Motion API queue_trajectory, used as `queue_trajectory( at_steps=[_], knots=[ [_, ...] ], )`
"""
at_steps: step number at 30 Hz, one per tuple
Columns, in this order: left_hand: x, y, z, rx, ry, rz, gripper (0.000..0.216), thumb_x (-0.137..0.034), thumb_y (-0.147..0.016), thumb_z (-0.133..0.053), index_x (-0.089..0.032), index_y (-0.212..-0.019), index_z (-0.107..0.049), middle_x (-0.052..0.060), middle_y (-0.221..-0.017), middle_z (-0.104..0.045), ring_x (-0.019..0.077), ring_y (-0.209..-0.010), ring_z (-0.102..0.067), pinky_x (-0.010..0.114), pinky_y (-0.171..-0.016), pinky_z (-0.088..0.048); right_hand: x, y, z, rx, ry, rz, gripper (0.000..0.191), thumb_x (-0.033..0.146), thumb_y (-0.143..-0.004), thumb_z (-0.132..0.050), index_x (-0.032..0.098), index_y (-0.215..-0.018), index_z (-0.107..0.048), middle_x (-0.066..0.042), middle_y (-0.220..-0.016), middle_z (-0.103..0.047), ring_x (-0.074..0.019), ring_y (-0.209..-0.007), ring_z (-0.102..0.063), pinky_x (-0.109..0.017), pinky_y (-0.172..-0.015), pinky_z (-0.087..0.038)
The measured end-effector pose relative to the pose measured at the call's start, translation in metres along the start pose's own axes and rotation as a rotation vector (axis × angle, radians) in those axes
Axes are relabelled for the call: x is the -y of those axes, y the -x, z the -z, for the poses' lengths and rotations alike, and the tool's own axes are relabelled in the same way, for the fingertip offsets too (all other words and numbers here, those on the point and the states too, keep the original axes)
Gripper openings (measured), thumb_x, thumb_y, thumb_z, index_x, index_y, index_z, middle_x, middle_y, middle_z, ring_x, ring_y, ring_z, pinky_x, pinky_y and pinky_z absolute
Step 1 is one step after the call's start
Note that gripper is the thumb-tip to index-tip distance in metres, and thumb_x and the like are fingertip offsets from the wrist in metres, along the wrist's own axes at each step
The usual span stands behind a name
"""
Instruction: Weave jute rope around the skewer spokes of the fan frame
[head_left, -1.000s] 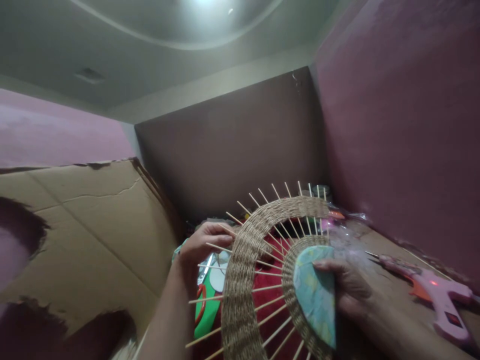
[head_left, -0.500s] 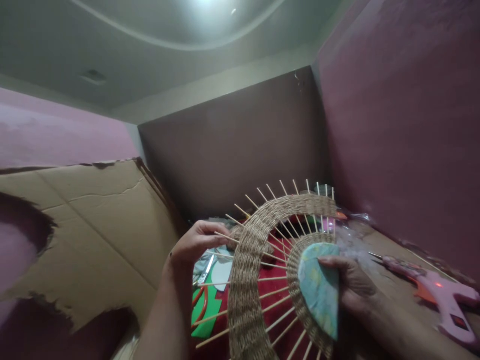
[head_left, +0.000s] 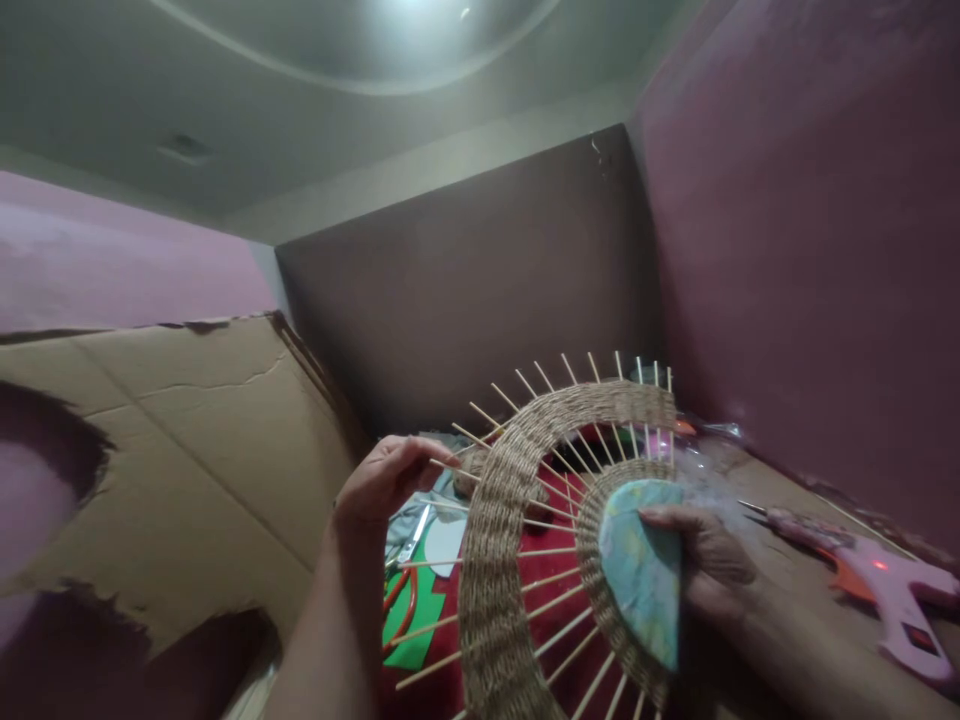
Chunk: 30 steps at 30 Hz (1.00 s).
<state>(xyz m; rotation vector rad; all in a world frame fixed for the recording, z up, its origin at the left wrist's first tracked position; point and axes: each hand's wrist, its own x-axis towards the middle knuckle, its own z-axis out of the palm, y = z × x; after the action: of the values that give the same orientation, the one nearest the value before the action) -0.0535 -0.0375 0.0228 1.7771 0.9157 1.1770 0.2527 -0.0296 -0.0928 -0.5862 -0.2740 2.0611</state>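
Fingers (head_left: 420,452) pinching woven frame (head_left: 495,560) skewers

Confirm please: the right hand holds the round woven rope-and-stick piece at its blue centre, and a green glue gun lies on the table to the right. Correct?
Not quite: in the head view the glue gun is pink, not green. The right hand does hold the round woven rope-and-stick piece at its blue centre.

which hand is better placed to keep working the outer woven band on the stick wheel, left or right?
Left, probably. The left hand already pinches at the stick ends beside the outer woven band. The right hand is occupied, thumb pressed on the blue centre disc, steadying the piece.
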Motion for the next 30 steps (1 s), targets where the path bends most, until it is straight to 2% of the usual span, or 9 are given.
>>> queue_trajectory(
  at_steps=[3,7,12,16,20,23,26,28,30],
  knots=[
    [-0.002,-0.001,0.0,-0.036,-0.043,0.091,0.027,-0.038,-0.068,-0.069,-0.013,-0.077,-0.073,-0.001,-0.05,-0.046,0.0055,-0.044,-0.029,0.021,-0.043,-0.019,-0.001,0.001,-0.001,-0.005,-0.013,-0.011,0.013,0.006,-0.051,-0.061,0.014,-0.06,-0.067,-0.007,-0.058,-0.067,-0.022,-0.056,-0.062,-0.039,-0.078,-0.052],
    [-0.01,-0.003,-0.005,-0.121,-0.172,0.12,0.014,-0.024,-0.063,-0.074,-0.015,-0.073,-0.072,0.002,-0.064,-0.059,0.0071,-0.054,-0.042,0.02,-0.049,-0.03,0.0,-0.003,0.0,0.001,-0.017,-0.023,0.013,0.006,-0.052,-0.061,0.012,-0.061,-0.069,-0.007,-0.057,-0.067,-0.0219,-0.056,-0.062,-0.04,-0.076,-0.053],
    [-0.019,-0.006,-0.016,-0.175,-0.263,0.052,0.011,-0.021,-0.06,-0.075,-0.016,-0.068,-0.069,0.0,-0.064,-0.058,0.0089,-0.059,-0.048,0.021,-0.056,-0.038,0.0,-0.006,0.003,0.006,-0.024,-0.02,0.013,0.006,-0.054,-0.062,0.013,-0.062,-0.069,-0.007,-0.059,-0.067,-0.0202,-0.055,-0.06,-0.04,-0.076,-0.052],
    [-0.022,-0.007,-0.021,-0.185,-0.378,0.027,0.01,-0.023,-0.061,-0.074,-0.017,-0.069,-0.071,0.004,-0.068,-0.063,0.0122,-0.064,-0.053,0.024,-0.061,-0.042,-0.001,-0.007,0.004,-0.012,-0.045,0.013,0.013,0.005,-0.054,-0.063,0.014,-0.062,-0.068,-0.006,-0.059,-0.067,-0.0199,-0.056,-0.06,-0.04,-0.077,-0.052],
    [-0.021,-0.004,-0.019,-0.17,-0.462,0.009,0.015,-0.028,-0.07,-0.068,-0.017,-0.08,-0.073,0.002,-0.057,-0.056,0.0089,-0.052,-0.044,0.021,-0.048,-0.034,-0.001,-0.01,0.006,-0.022,-0.078,0.035,0.015,0.004,-0.056,-0.062,0.014,-0.065,-0.068,-0.006,-0.063,-0.069,-0.0204,-0.059,-0.062,-0.04,-0.078,-0.052],
    [-0.017,0.0,-0.012,-0.117,-0.358,0.045,0.025,-0.03,-0.077,-0.062,-0.017,-0.097,-0.07,-0.004,-0.048,-0.04,0.0062,-0.045,-0.031,0.02,-0.04,-0.022,-0.001,-0.01,0.006,-0.012,-0.084,0.04,0.016,0.004,-0.056,-0.061,0.014,-0.067,-0.069,-0.007,-0.065,-0.07,-0.0205,-0.059,-0.062,-0.04,-0.078,-0.052],
    [-0.01,0.001,-0.005,-0.116,-0.127,0.055,0.039,-0.026,-0.075,-0.064,-0.02,-0.113,-0.061,-0.007,-0.051,-0.033,0.0048,-0.044,-0.025,0.018,-0.039,-0.016,-0.001,-0.008,0.005,-0.021,-0.072,0.042,0.015,0.003,-0.057,-0.06,0.013,-0.065,-0.068,-0.007,-0.064,-0.07,-0.0196,-0.057,-0.062,-0.04,-0.078,-0.052],
    [-0.004,0.0,-0.002,-0.118,-0.034,0.091,0.041,-0.023,-0.074,-0.066,-0.021,-0.114,-0.058,-0.008,-0.052,-0.032,0.0036,-0.043,-0.023,0.017,-0.038,-0.015,-0.001,-0.007,0.004,-0.033,-0.068,0.045,0.014,0.003,-0.058,-0.06,0.013,-0.064,-0.068,-0.007,-0.063,-0.069,-0.019,-0.055,-0.061,-0.04,-0.077,-0.052],
    [0.004,-0.002,-0.001,-0.084,0.002,0.171,0.032,-0.022,-0.072,-0.067,-0.019,-0.104,-0.062,-0.008,-0.053,-0.034,0.0022,-0.042,-0.023,0.016,-0.037,-0.014,-0.001,-0.006,0.003,-0.036,-0.074,0.047,0.014,0.004,-0.057,-0.06,0.013,-0.063,-0.068,-0.007,-0.062,-0.069,-0.0189,-0.055,-0.061,-0.04,-0.077,-0.052]
  ],
)
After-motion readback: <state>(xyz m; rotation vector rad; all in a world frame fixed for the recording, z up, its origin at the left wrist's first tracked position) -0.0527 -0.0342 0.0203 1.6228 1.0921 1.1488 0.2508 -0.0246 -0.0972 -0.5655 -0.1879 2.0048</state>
